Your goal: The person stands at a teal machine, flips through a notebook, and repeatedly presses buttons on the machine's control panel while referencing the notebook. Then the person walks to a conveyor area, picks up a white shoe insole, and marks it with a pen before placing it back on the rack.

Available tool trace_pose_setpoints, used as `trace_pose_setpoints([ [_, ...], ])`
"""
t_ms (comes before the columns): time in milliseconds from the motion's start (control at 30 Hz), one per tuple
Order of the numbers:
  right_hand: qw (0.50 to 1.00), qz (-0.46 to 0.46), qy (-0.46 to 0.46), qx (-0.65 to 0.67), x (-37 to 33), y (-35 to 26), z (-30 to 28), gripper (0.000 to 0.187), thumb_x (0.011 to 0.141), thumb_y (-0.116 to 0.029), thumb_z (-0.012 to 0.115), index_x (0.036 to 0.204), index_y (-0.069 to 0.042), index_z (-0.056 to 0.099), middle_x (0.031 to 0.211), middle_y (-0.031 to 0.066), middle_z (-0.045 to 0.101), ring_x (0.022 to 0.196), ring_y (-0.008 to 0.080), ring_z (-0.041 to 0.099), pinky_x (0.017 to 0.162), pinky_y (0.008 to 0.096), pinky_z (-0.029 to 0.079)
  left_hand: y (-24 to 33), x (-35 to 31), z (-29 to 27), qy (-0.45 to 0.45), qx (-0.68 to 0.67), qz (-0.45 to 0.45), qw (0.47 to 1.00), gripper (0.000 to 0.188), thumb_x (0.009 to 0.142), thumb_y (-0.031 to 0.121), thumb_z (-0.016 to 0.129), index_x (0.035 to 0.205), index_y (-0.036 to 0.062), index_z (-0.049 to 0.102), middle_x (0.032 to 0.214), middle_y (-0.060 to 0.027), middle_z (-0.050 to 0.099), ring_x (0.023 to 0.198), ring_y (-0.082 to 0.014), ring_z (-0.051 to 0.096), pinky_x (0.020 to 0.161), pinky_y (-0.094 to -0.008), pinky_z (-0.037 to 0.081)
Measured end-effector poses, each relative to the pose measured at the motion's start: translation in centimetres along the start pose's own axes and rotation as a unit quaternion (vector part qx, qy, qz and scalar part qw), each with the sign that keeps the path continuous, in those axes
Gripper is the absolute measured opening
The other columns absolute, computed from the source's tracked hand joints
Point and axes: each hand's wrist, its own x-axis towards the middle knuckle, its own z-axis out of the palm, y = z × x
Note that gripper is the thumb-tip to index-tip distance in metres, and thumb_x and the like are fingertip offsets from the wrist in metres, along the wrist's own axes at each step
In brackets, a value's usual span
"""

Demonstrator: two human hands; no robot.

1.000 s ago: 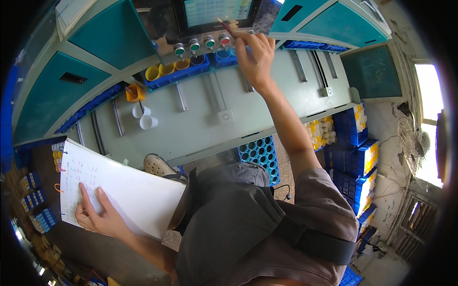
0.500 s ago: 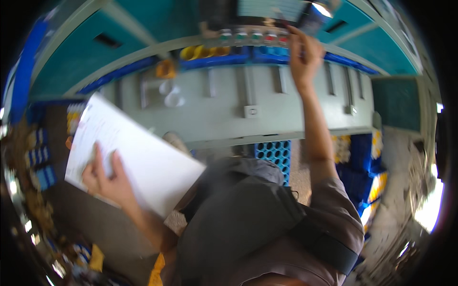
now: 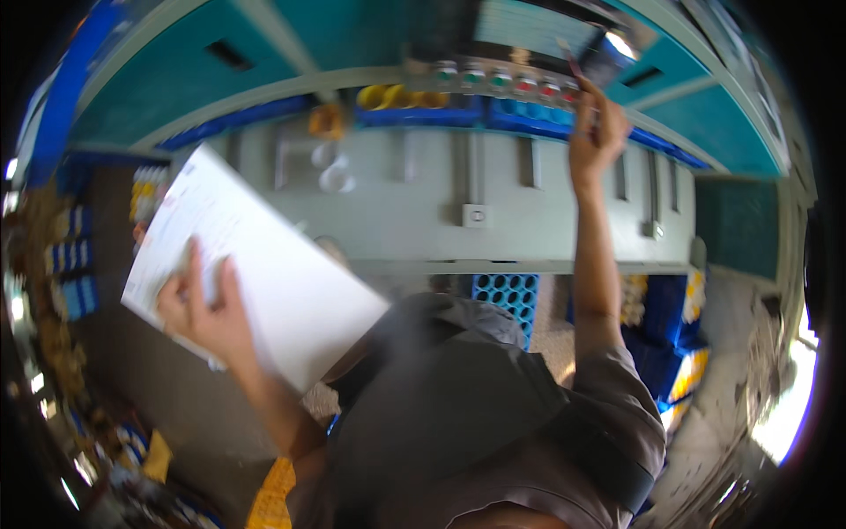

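Observation:
My left hand [image 3: 207, 309] lies over the lower edge of a white sheet [image 3: 286, 300], fingers on its face and thumb hidden. The sheet tilts in the air in front of my left side, with faint writing near its upper left edge. Reaching far forward, my right hand [image 3: 599, 141] pinches a thin red stick [image 3: 574, 63], perhaps a pen, its tip pointing up. Just left of those fingers runs a row of round green and red push buttons [image 3: 525, 86]. Behind the stick is a lit screen [image 3: 529, 31].
Below the buttons, blue trays [image 3: 423, 115] carry yellow and light blue round pieces. A pale green panel [image 3: 397, 220] stands ahead. On the floor are a blue crate with round holes [image 3: 507, 300] and stacked blue crates [image 3: 656, 326] at right. Yellow and blue goods line the left.
The view has shifted, so the surroundings sit farther right and slightly lower. My right hand has drawn back a little from the screen, and the stick shows more clearly. The left hand stays on the sheet.

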Motion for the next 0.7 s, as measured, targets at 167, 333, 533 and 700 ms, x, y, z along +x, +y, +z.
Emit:
trace_pose_setpoints([
  [167,1.0,0.005,0.015,-0.015,0.2,0.3,-0.5,0.017,0.095,-0.009,0.069,0.11,-0.009,0.077,0.089,0.0003,0.072,0.084,0.0149,0.061,0.084,0.0316,0.037,0.2,0.0,-0.3,0.001,-0.011,0.013,1.0,0.044,0.085,0.03,0.083,0.127,0.0184,0.076,0.096,-0.0051,0.051,0.091,-0.0235,0.054,0.08,-0.0395,0.048],
  [333,0.999,-0.001,0.04,-0.018,0.9,0.1,-0.3,0.016,0.094,-0.009,0.07,0.109,-0.009,0.077,0.084,-0.0038,0.074,0.081,0.0131,0.061,0.083,0.0307,0.037,0.2,-0.2,-0.2,-0.013,0.022,0.008,1.0,0.043,0.088,0.033,0.08,0.129,0.0208,0.075,0.095,-0.0032,0.052,0.092,-0.0221,0.054,0.083,-0.0395,0.046],
  [533,0.998,-0.022,0.056,-0.013,1.6,0.6,0.3,0.015,0.093,-0.01,0.071,0.107,-0.01,0.077,0.085,-0.0057,0.075,0.079,0.0119,0.061,0.082,0.0306,0.037,0.2,-0.2,-0.3,-0.021,0.018,0.002,1.0,0.043,0.088,0.033,0.079,0.129,0.0209,0.074,0.094,-0.0028,0.051,0.092,-0.0215,0.053,0.085,-0.0403,0.045],
  [700,0.999,0.001,0.025,-0.03,0.7,0.8,0.2,0.014,0.093,-0.01,0.071,0.105,-0.01,0.077,0.084,-0.0048,0.075,0.078,0.0124,0.061,0.082,0.0317,0.037,0.4,-0.2,-0.3,-0.023,0.022,-0.011,0.999,0.043,0.088,0.033,0.079,0.129,0.0202,0.075,0.093,-0.0025,0.05,0.092,-0.0214,0.053,0.087,-0.0403,0.045],
])
